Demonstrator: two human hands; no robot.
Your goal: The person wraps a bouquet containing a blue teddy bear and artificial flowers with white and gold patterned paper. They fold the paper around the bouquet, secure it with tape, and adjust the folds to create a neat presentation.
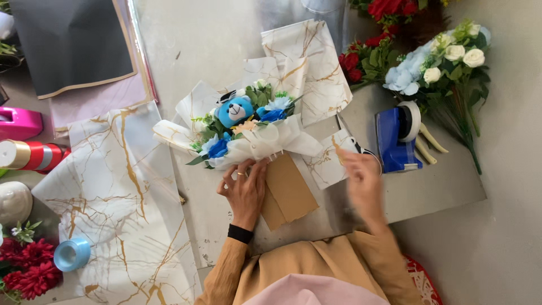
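Left hand [247,189] pressing bouquet [248,127] just above, right hand [361,178] beside

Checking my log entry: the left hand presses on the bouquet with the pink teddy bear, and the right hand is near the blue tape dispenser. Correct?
Not quite. The head view shows the teddy bear is blue, not pink. The left hand does press the bouquet, and the right hand is beside the blue tape dispenser.

The grey tabletop [435,192] carries a bouquet [248,127], with marbled wrapping sheets [121,192] left of it and a blue tape dispenser [398,138] right of it.
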